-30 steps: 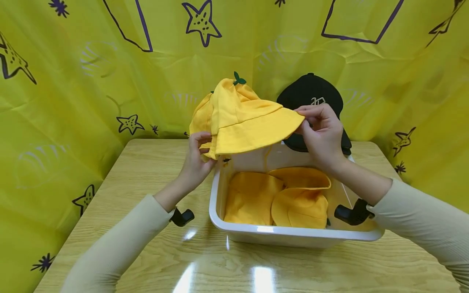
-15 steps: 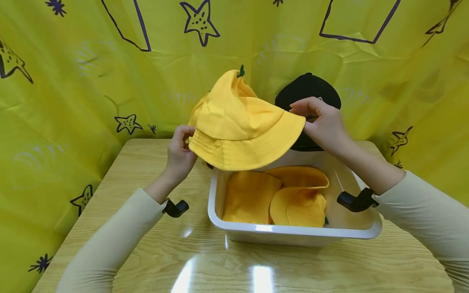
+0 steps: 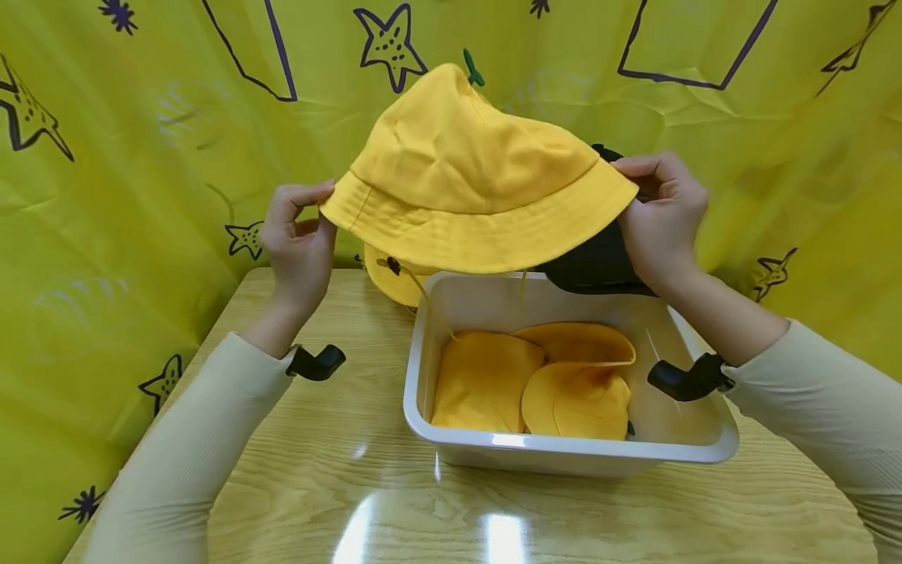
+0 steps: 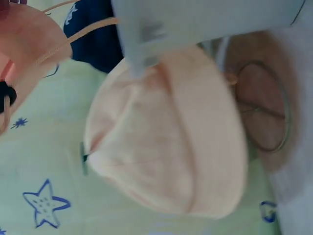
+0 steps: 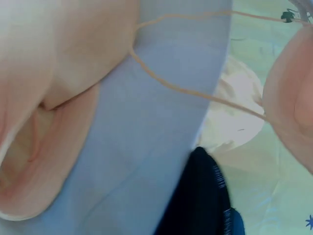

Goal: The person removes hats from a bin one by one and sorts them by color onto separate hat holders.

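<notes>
A yellow bucket hat (image 3: 479, 172) with a green sprout on its crown is held up, stretched between both hands, above the far side of a white bin (image 3: 564, 446). My left hand (image 3: 299, 239) pinches the left end of its brim. At the brim's right end, my right hand (image 3: 662, 215) pinches between thumb and fingers. A thin chin cord (image 5: 176, 88) with a dark toggle (image 3: 393, 266) hangs below the hat. Inside the bin lie more yellow hats (image 3: 486, 384), one with its brim folded up.
Behind the held hat, another yellow hat (image 4: 146, 137) is beside a round wire base (image 4: 288, 112); mostly its brim shows in the head view. A black cap (image 3: 595, 258) stands behind the bin at right. A patterned yellow curtain (image 3: 141, 196) backs the wooden table (image 3: 317, 470).
Both hands have raised the bucket hat and spread apart, widening its brim. Its cord now dangles into view over the bin, and the hat behind is partly uncovered below it.
</notes>
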`<state>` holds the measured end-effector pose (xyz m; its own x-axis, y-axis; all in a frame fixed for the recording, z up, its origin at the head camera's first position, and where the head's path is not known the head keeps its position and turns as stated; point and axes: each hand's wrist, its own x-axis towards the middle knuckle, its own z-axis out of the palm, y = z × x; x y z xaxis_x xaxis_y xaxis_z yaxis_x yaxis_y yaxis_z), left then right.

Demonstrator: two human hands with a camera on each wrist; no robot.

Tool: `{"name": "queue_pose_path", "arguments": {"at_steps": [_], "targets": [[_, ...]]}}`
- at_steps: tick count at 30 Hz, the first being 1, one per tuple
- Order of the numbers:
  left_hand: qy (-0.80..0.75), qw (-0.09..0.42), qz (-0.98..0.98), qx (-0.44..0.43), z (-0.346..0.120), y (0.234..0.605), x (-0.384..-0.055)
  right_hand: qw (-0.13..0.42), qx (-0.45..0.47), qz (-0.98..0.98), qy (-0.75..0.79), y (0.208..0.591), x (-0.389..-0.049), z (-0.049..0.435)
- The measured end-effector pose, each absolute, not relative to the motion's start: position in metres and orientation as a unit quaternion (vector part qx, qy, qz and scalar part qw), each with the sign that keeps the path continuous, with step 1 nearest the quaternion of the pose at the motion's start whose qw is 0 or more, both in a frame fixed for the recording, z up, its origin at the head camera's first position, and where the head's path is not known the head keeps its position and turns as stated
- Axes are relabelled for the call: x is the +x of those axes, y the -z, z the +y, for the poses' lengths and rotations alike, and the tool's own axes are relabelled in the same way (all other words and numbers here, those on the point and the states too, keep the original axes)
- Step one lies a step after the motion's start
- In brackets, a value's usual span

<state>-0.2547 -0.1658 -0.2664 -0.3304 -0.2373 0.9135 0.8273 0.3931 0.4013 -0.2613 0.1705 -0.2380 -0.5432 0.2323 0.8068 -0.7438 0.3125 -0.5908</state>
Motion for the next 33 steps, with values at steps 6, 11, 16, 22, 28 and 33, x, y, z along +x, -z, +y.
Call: {"name": "queue_pose_path", "arguments": {"at_steps": [6,11,16,22,28,33], "targets": [[0.567,0.459,-0.659,-0.182,-0.167,0.247,-0.258,0.387,0.169,-0.688,-0.590,0.221,-0.271,0.161],[0.634,0.405,-0.639,-0.163,-0.172,0.244,-0.261,0.340,0.156,-0.692,-0.618,0.211,-0.284,0.154],[0.714,0.370,-0.579,-0.135,-0.174,0.236,-0.271,0.335,0.160,-0.699,-0.611,0.206,-0.298,0.143],[0.777,0.359,-0.506,-0.109,-0.172,0.195,-0.285,0.347,0.168,-0.682,-0.621,0.174,-0.310,0.127],[0.789,0.383,-0.467,-0.111,-0.181,0.146,-0.291,0.374,0.185,-0.630,-0.655,0.140,-0.313,0.108],[0.794,0.393,-0.450,-0.111,-0.190,0.139,-0.295,0.350,0.175,-0.611,-0.689,0.143,-0.309,0.089]]}}
